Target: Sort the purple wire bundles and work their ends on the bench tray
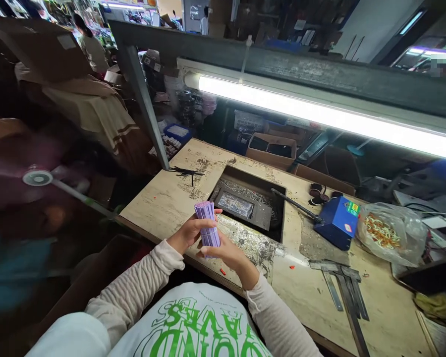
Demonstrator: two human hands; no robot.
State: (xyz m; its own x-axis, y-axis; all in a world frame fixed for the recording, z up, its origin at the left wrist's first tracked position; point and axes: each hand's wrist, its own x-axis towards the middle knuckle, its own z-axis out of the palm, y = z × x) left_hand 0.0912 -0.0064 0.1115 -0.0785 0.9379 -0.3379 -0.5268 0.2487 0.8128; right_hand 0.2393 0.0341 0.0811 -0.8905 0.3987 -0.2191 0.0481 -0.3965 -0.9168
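Pale wooden workbench (pixel 152 203) surrounds a sunken dark rectangular tray (pixel 256 179); by the bench's near edge, left hand (pixel 193 230) and right hand (pixel 226 250) both curl closed around 1 bundle of thin lilac sticks (pixel 209 236), which could scatter if either grip slackens.

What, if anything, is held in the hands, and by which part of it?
A bundle of thin purple strands: the left hand grips its upper part, the right hand its lower part.

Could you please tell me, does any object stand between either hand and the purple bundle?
Nothing visible stands between them: the left hand and the right hand, both bare, grip the purple bundle directly, the left higher, the right lower.
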